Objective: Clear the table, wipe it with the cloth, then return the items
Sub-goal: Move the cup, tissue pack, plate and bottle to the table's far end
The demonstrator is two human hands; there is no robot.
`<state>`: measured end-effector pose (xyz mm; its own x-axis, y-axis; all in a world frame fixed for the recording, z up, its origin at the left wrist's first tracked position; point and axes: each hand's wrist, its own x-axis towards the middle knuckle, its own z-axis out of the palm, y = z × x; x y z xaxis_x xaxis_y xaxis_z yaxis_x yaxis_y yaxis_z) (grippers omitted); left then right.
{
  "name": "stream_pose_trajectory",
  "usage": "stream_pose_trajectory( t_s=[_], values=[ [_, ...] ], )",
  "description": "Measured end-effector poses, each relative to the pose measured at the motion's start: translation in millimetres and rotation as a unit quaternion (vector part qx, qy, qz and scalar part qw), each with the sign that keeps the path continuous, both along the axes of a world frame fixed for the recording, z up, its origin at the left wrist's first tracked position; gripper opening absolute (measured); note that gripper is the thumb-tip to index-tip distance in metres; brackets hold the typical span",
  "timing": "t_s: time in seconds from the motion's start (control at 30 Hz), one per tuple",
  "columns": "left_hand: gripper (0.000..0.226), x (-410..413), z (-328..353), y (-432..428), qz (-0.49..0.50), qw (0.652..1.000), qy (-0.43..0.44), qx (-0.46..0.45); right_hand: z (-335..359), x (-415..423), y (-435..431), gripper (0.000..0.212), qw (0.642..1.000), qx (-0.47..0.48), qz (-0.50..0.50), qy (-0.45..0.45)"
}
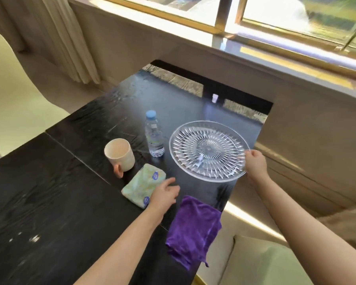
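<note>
A large clear cut-glass plate point(208, 150) is at the right side of the dark wooden table point(49, 192). My right hand point(255, 163) grips its near right rim. My left hand point(165, 193) hovers open, fingers spread, over the table beside a pale green tissue pack point(141, 183), holding nothing. A purple cloth point(193, 229) hangs over the table's near right edge. A beige cup point(119, 154) stands left of a small water bottle point(154, 136) with a blue cap.
A cream chair point(12, 103) stands at the table's left. A pale green seat point(265, 264) is at the lower right. A window sill point(255, 48) and wall run behind the table, with curtains point(66, 38) at the far left.
</note>
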<state>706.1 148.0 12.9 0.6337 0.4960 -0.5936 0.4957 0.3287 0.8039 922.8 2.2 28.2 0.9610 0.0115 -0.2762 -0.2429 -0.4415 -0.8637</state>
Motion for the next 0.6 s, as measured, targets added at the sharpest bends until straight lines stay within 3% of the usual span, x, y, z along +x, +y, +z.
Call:
stream_pose_trajectory(
  t_s=[0.13,0.23,0.47,0.6],
  values=[
    [0.056,-4.7,-42.0,-6.8,-0.142,0.968,0.151,0.140,-28.1,-2.7,2.4,0.013,0.999,0.012,-0.045,0.019],
    [0.061,-1.9,-58.5,-9.4,-0.186,0.941,0.189,0.211,-50.1,-4.5,12.7,0.010,0.996,0.020,-0.074,0.043],
    [0.046,4.0,-75.9,-25.3,-0.174,0.932,0.221,0.230,-87.9,-8.8,28.7,0.019,0.982,0.084,-0.120,0.117],
    [0.034,2.1,-78.3,-32.2,-0.185,0.929,0.221,0.232,-100.0,-11.4,28.1,0.015,0.988,0.035,-0.066,0.135]
  ],
)
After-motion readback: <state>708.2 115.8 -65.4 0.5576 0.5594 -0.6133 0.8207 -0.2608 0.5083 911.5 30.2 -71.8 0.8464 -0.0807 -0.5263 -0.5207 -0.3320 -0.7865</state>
